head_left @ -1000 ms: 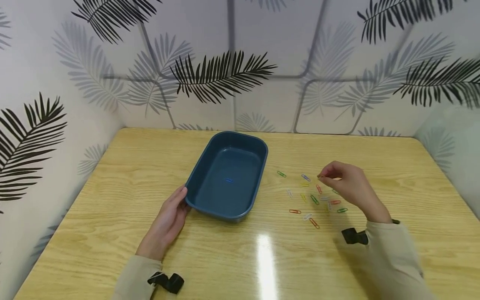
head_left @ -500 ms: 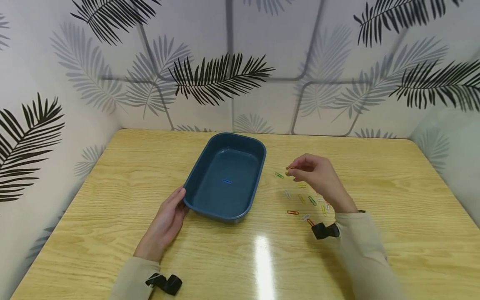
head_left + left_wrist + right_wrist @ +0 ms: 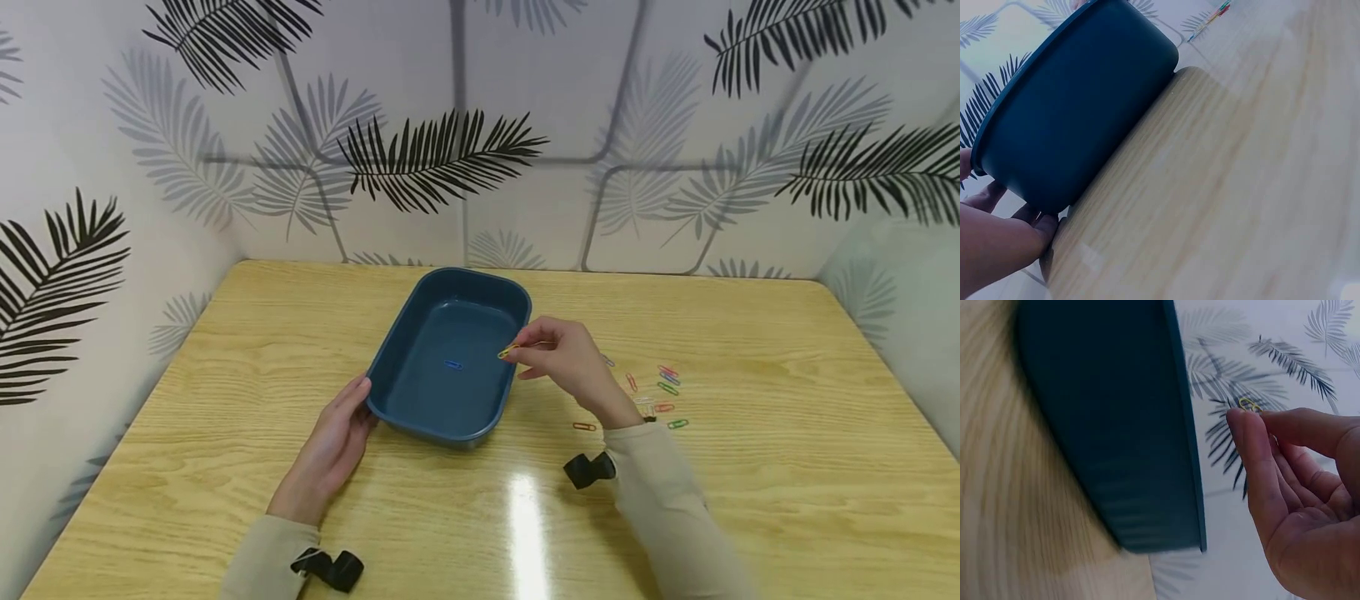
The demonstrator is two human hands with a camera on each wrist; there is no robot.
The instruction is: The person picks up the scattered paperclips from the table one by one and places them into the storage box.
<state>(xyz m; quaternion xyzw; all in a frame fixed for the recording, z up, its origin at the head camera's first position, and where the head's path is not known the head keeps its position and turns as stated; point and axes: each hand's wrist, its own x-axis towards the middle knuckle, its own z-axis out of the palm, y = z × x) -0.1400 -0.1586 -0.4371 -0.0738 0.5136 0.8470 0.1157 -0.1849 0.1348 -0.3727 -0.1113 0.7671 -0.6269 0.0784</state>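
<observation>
A dark blue plastic tray (image 3: 442,408) sits on the table, with one blue paper clip (image 3: 453,364) lying on its floor. At the near left corner my left hand (image 3: 326,446) holds the tray, thumb at the rim and fingers against the outer wall; the left wrist view shows the fingertips low by the tray's base. My right hand (image 3: 566,354) is at the tray's right rim, pinching a yellow paper clip (image 3: 507,352) between thumb and forefinger. That clip tip pokes above the fingertips in the right wrist view.
Loose coloured paper clips (image 3: 668,388) lie scattered on the wooden table (image 3: 787,433) to the right; the right forearm hides some of them. A red clip (image 3: 584,427) lies nearer the tray. Leaf-patterned curtain (image 3: 525,208) closes off the table's back and sides.
My right hand has moved left from above the scattered clips to the tray's right rim, carrying the yellow paper clip. The left hand and the tray have stayed in place.
</observation>
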